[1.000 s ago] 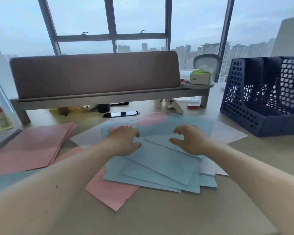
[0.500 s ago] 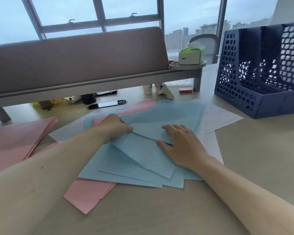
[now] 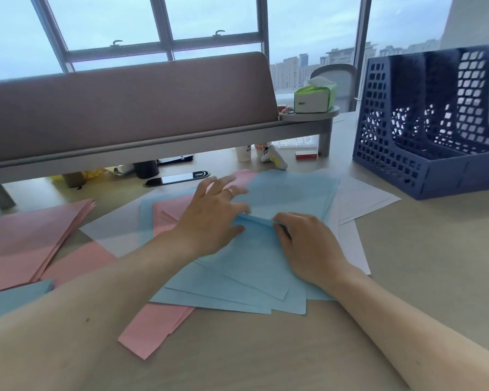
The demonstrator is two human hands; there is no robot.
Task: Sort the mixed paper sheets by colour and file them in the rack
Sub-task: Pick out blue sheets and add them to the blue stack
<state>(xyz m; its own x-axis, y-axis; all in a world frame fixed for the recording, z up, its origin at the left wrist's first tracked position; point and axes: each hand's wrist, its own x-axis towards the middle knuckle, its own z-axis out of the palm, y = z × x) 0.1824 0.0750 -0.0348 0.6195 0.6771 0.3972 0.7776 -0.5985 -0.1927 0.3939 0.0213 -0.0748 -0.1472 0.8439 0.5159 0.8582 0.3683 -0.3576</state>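
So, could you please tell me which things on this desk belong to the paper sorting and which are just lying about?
Part of the job:
blue sheets
pink stack
white sheets
blue file rack

Lying about:
tissue box
phone
small red box

Blue sheets (image 3: 254, 266), pink sheets (image 3: 26, 244), white sheets (image 3: 359, 198); navy lattice rack (image 3: 393, 153); beige desk (image 3: 435, 263).
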